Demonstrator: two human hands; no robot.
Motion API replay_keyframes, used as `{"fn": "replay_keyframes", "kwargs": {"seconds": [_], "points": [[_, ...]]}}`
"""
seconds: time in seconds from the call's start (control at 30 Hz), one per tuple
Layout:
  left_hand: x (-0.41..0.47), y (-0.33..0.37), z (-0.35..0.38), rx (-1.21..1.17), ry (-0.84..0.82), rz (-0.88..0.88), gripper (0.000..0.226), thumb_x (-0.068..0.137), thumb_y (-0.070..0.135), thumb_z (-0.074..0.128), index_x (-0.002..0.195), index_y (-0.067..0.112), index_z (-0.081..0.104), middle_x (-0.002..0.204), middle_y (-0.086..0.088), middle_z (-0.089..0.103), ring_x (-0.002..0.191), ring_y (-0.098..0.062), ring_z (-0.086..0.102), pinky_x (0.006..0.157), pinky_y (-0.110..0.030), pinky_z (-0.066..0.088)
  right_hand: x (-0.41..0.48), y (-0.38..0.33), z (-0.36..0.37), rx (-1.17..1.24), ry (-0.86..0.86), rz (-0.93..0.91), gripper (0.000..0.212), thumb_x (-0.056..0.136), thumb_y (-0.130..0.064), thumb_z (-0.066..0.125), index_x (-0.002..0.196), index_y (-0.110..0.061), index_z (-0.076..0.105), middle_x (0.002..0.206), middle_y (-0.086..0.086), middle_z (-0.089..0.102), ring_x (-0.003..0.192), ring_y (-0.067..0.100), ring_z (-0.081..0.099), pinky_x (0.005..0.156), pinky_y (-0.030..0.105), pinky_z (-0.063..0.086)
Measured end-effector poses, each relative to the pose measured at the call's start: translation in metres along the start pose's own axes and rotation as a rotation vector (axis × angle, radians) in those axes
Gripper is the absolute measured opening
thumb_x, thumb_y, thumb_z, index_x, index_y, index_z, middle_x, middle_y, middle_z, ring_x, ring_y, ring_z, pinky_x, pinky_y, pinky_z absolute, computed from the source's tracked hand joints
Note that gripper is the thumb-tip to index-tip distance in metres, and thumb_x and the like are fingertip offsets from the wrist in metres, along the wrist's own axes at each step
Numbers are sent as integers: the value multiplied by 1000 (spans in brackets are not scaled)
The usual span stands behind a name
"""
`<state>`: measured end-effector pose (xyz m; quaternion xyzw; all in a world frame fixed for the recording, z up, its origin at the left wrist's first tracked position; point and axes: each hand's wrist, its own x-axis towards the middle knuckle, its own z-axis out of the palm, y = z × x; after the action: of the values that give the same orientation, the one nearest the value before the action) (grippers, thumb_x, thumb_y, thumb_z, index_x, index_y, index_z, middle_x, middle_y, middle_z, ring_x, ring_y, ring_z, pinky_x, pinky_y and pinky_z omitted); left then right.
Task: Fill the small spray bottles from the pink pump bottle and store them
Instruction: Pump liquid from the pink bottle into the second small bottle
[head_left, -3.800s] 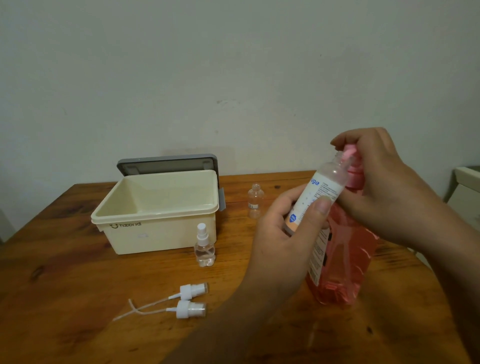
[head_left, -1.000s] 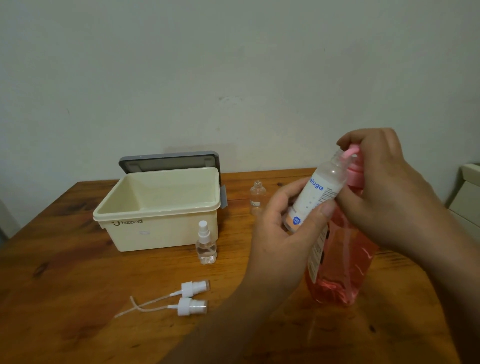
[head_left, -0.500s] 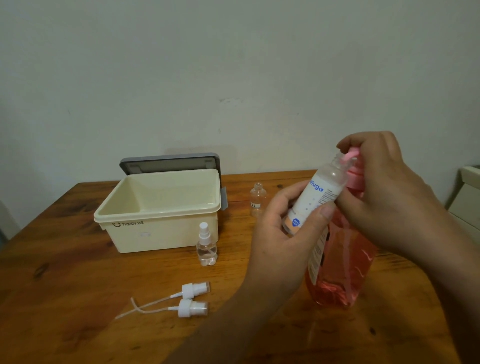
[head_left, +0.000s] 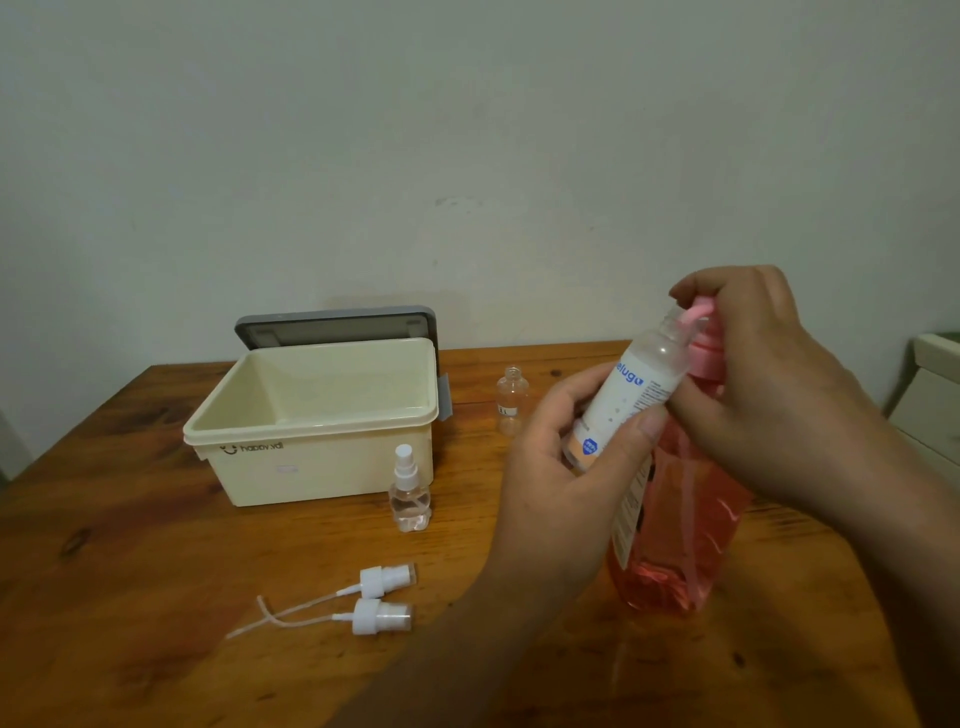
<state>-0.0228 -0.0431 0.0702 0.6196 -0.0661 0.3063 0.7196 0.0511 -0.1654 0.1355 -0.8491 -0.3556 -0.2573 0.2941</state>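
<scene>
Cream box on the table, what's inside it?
Nothing shows inside the cream box: just bare inner walls. Its near wall hides at least the front of the floor.

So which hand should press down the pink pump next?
Right, probably: the right hand curls over the pump head of the translucent pink pump bottle, while the left hand grips the tilted white-labelled clear spray bottle at the nozzle.

Dim, flat indoor light; greyish-green cast on the wall (head_left: 467, 130). Shadows soft: a smudge on the wall behind the grey lid (head_left: 332, 327), a darker patch on the worktop (head_left: 130, 571) beside the pink pump bottle (head_left: 675, 545), toward the right edge. Dull sheen near the worktop's front edge. Slightly soft, compression smear. Left hand (head_left: 561, 478) legible, its forearm dark. Worktop's side edges bow from the wide lens.
</scene>
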Motion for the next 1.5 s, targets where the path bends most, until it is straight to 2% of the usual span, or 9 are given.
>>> {"fn": "replay_keyframes", "kwargs": {"seconds": [0.17, 0.33, 0.53, 0.6, 0.77, 1.0, 1.17, 1.43, 1.5], "points": [[0, 1, 0, -15, 0, 1, 35, 88, 21, 70, 122, 24, 62, 108, 13, 71, 100, -2, 68, 74, -11, 52, 4, -1, -5, 10, -7, -5, 51, 76, -41, 52, 124, -29, 37, 113, -19, 25, 77, 0, 49, 69, 38, 44], [1, 0, 0, -10, 2, -12, 33, 88, 21, 71, 117, 33, 63, 108, 13, 71, 100, -3, 68, 75, -13, 53, 0, -1, 1, 3, -2, -6, 45, 78, -39, 53, 119, -27, 39, 112, -16, 27, 83, 14, 51, 67, 38, 44], [0, 2, 1, -24, 2, -6, 32, 88, 21, 71, 116, 34, 63, 109, 11, 71, 101, -5, 68, 75, -13, 52, 3, 1, -3, 35, 23, -22, 50, 76, -40, 52, 122, -29, 39, 111, -21, 25, 75, 2, 46, 69, 38, 43], [0, 3, 1, -19, -2, -5, 32, 88, 20, 70, 118, 31, 63, 109, 12, 71, 101, -3, 68, 75, -12, 52, 4, 1, -2, 22, 20, -25, 49, 76, -40, 52, 122, -28, 39, 112, -20, 25, 75, -1, 47, 67, 36, 41], [1, 3, 1, -2, 1, -6, 33, 88, 19, 71, 118, 31, 63, 108, 12, 71, 100, -3, 68, 75, -13, 53, 1, 2, 1, -19, 10, -12, 42, 80, -41, 51, 118, -28, 39, 112, -18, 27, 79, 13, 50, 63, 34, 38], [-1, 6, 1, 5, -10, 5, 31, 88, 20, 70, 114, 36, 63, 105, 17, 71, 98, 0, 68, 74, -11, 52, 1, 0, -3, 19, 22, -11, 51, 77, -40, 52, 124, -25, 40, 121, -10, 36, 84, 14, 50, 66, 36, 41], [-1, 9, 0, 25, -1, 16, 27, 89, 23, 68, 114, 32, 65, 99, 17, 71, 90, 1, 68, 69, -12, 52, 2, 0, 2, -26, 23, 2, 43, 81, -40, 52, 120, -26, 40, 125, -4, 38, 81, 13, 50, 65, 35, 39], [-3, 17, 1, 44, -11, -3, 39, 78, 40, 67, 116, 30, 65, 94, 15, 71, 82, 0, 68, 64, -10, 51, 1, 2, -1, -18, 67, -12, 47, 80, -37, 59, 122, -28, 40, 125, -5, 39, 84, 14, 49, 66, 35, 39], [-3, 16, 0, 53, -3, 1, 35, 80, 39, 68, 114, 32, 65, 94, 15, 72, 83, 0, 68, 64, -11, 51, 2, 2, 0, -43, 71, -17, 45, 81, -35, 61, 121, -26, 42, 125, -3, 41, 82, 16, 49, 64, 34, 36]]}}
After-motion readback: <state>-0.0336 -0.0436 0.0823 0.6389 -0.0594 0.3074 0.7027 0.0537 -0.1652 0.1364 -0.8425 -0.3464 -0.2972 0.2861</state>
